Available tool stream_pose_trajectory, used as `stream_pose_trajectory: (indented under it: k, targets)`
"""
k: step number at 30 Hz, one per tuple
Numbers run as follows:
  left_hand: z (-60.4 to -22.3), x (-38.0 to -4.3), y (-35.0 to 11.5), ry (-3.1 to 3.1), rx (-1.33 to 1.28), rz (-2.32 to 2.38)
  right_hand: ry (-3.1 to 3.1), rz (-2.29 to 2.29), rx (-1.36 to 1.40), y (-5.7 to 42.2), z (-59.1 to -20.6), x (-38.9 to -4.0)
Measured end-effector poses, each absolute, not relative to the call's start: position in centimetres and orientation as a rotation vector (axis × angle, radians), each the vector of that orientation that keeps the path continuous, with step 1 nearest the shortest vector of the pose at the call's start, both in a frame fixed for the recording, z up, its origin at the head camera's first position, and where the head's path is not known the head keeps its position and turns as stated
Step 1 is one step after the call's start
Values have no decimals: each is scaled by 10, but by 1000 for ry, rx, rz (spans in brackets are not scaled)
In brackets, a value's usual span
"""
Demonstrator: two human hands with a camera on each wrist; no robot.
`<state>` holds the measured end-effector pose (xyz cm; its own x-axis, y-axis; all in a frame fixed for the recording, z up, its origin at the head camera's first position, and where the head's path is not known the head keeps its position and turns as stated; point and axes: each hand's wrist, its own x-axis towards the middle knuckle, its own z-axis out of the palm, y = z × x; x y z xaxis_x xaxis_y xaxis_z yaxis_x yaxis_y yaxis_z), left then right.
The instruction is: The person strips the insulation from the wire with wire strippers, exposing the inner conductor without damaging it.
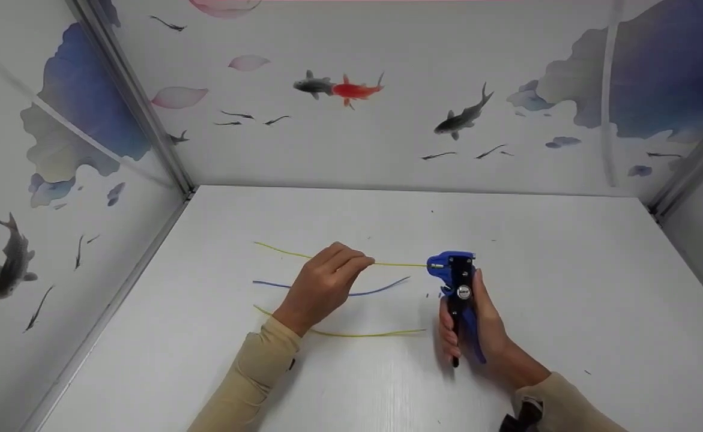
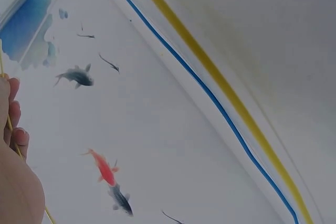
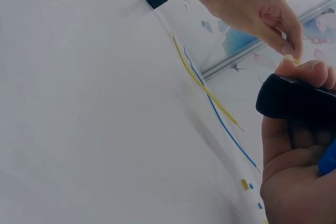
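A yellow wire (image 1: 399,264) is pinched between the thumb and fingers of my left hand (image 1: 320,288). Its right end meets the head of a blue and black wire stripper (image 1: 461,273), which stands with its head away from me. My right hand (image 1: 492,330) grips the stripper's handles; in the right wrist view a black handle (image 3: 294,98) crosses the fingers. Below the held wire lies a blue wire (image 1: 381,291), partly hidden by the left hand. Nearer me is another yellow wire (image 1: 363,335), its right tip bare copper in the right wrist view.
Small yellow and blue offcuts, one a yellow piece (image 3: 244,184), lie on the white table (image 1: 567,288) by the stripper. A dark scrap (image 1: 588,372) is at the right. Panels (image 1: 387,150) printed with fish border the table at the back and sides.
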<state>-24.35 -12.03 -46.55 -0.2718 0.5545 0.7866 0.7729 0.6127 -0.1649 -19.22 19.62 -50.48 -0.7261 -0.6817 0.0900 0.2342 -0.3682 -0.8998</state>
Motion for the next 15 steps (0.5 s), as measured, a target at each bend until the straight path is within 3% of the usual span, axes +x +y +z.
stream_pose_trajectory:
  k: [15]
  targets:
    - [-465, -244, -121, -1967, -1047, -324, 1463, -2083, -541, 197, -504, -191]
